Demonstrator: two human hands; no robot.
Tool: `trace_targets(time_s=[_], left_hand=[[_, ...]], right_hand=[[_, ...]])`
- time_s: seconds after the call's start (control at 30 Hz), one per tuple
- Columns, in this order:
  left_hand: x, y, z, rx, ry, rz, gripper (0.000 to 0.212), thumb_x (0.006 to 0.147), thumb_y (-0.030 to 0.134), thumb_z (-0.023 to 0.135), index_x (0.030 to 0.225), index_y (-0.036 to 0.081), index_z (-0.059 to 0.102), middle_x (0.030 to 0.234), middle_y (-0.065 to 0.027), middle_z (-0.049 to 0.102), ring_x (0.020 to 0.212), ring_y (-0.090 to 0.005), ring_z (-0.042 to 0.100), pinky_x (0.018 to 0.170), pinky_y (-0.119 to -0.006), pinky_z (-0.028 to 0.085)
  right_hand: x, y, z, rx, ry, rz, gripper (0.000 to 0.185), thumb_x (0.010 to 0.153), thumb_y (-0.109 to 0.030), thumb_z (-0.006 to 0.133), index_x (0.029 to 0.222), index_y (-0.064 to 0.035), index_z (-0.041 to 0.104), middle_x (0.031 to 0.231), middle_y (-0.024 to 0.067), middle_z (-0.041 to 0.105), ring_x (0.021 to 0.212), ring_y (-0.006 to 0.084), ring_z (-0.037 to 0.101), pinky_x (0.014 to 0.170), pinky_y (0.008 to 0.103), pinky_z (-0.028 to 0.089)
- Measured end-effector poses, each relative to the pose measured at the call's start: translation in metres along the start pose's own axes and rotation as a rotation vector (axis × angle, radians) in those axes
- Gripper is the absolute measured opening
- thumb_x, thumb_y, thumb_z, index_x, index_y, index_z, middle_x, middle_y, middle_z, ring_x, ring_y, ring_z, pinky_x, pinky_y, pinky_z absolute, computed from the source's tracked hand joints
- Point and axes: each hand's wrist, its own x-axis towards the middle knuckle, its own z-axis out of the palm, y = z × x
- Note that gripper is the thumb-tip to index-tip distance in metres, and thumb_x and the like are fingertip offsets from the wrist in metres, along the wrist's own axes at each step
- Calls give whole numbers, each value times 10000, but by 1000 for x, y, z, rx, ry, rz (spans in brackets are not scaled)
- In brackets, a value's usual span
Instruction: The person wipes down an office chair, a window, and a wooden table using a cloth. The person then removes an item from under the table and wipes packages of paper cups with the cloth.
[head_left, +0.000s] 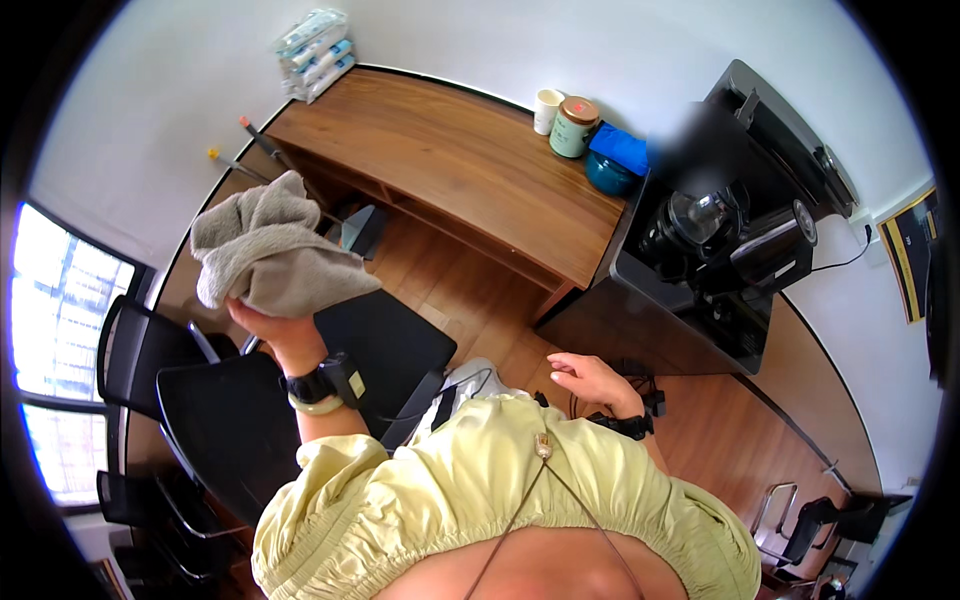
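My left hand (279, 328) grips a folded grey-brown towel (281, 251) from below, raised over a black chair seat (386, 330). The cloth bunches at its top and hides most of my fingers. Low in front of my body, my right hand (596, 381) holds nothing; its fingers are slightly bent and apart. It hovers beside the dark side of a cabinet (600, 326). Ahead of me stands a wooden desk (450, 165) with a shelf under its top.
Along the wall are a paper cup (547, 112), a green canister (574, 127), a blue pouch (621, 148) and a teal pot (609, 174). A coffee maker with glass carafe (697, 217) and a black kettle (776, 240) occupy the cabinet. Tissue packs (315, 56) sit at the desk's left end. Black chairs (225, 420) crowd the left.
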Motion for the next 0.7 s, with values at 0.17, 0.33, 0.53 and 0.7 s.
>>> trace_targets(time_s=[0.17,0.33,0.53,0.7], left_hand=[[55,-94,54,94,-50,-136,586,892,381,417,1351,19,384,1354,-167,453,1235,-357,452,1060,-481,336],[82,-194,28,1707,-724,141,835,741,418,721,1390,54,342,1420,-222,346,1295,-436,325,1064,-525,267],[62,-250,-11,1900,-843,-173,858,732,480,710,1436,179,323,1493,-196,229,1377,-437,143,1093,-534,182],[73,-277,-49,2020,-1043,-441,859,733,499,691,1435,173,320,1492,-207,223,1380,-442,136,1093,-546,173]], right_hand=[[13,-35,-47,-139,67,-118,402,871,-253,571,1180,4,558,1161,204,593,1084,350,551,921,378,440],[50,-52,-97,-188,33,-199,406,877,-217,573,1213,8,537,1165,203,591,1077,328,569,912,367,446],[109,-60,-135,-152,-4,-251,411,878,-234,549,1198,23,535,1177,202,581,1091,343,542,945,384,419],[146,-63,-143,-138,-82,-194,420,877,-263,546,1193,12,547,1176,197,587,1115,338,527,954,385,409]])
